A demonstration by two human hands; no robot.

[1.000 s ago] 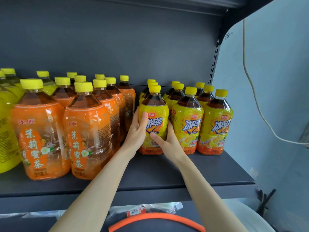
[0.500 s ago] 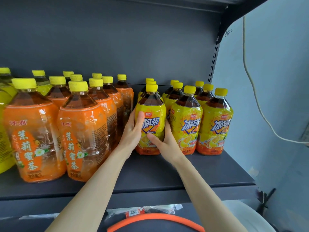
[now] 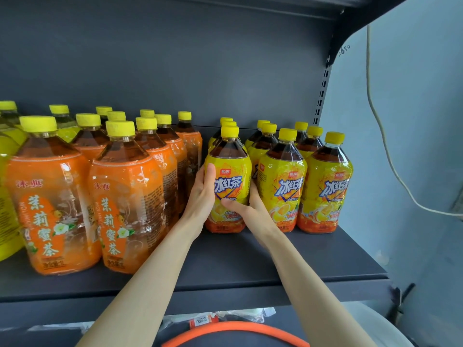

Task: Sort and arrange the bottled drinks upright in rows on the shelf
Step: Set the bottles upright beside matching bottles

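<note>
A yellow-labelled iced tea bottle (image 3: 231, 171) with a yellow cap stands upright on the dark shelf (image 3: 225, 259), at the front of the leftmost row of like bottles. My left hand (image 3: 201, 196) grips its left side, thumb across the label. My right hand (image 3: 250, 211) grips its lower right side, thumb across the front. Two more front-row iced tea bottles (image 3: 281, 186) (image 3: 325, 189) stand to its right. Large orange jasmine tea bottles (image 3: 125, 196) stand in rows to the left.
Yellow-green bottles (image 3: 7, 151) fill the far left. The shelf's back panel (image 3: 175, 71) and slotted upright (image 3: 323, 96) close the rear and right. A white cable (image 3: 383, 136) hangs on the blue wall. An orange hoop (image 3: 233, 334) lies below the shelf's front edge.
The bottle in my hands has slid slightly left and back into line with its row. Both hands stay on it.
</note>
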